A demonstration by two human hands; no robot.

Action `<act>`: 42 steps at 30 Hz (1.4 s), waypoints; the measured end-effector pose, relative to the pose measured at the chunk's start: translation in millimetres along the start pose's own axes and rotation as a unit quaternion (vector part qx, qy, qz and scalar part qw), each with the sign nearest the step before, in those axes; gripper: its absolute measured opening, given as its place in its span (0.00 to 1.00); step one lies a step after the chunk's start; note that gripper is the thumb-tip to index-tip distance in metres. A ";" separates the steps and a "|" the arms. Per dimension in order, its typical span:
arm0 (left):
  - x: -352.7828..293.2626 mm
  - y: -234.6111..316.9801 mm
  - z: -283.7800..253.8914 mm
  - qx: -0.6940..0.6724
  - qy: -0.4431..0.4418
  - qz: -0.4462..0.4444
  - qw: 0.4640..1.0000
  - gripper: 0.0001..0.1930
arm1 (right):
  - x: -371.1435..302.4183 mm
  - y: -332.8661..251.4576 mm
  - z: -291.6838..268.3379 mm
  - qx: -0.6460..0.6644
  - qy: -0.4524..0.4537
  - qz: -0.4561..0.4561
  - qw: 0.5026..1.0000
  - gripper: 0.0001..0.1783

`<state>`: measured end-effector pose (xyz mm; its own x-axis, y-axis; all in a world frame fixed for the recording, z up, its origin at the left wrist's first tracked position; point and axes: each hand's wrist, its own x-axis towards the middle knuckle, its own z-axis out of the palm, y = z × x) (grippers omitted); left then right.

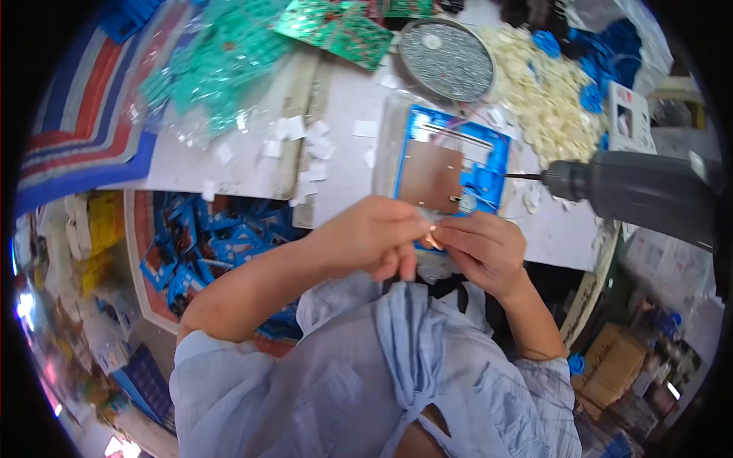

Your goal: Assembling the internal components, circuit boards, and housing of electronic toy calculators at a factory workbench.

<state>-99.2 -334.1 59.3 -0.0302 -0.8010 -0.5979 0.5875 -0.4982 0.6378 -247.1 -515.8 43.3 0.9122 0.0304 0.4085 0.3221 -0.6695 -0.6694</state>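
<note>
My left hand point(374, 233) and my right hand point(486, 250) meet at the table's near edge with fingertips pinched together. Between them is a small, shiny, copper-coloured piece point(432, 236), too small and partly hidden to name. Just beyond my fingers lies a blue plastic housing point(498, 156) with a brown circuit board point(429, 174) in it and thin wires at its far end. A dark powered screwdriver point(649, 187) lies at the right, its thin bit pointing left over the housing's right edge. Neither hand touches the screwdriver.
A round bowl of small metal screws point(450, 65) stands beyond the housing, beside a heap of cream plastic parts point(538, 95). Green circuit boards point(336, 34) and bagged teal parts point(229, 69) lie far left. White paper pieces point(317, 145) are scattered around. A crate point(143, 263) holds blue assemblies.
</note>
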 end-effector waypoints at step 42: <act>1.5 -3.8 12.0 0.075 0.073 0.060 0.993 0.06 | -6.7 8.0 -0.4 0.006 0.005 -0.031 0.999 0.16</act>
<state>-111.2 -337.4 61.8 0.1556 -0.8065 -0.5704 0.4529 -0.4549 0.7667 -250.7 -521.7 35.4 0.8878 0.0632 0.4558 0.3804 -0.6580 -0.6499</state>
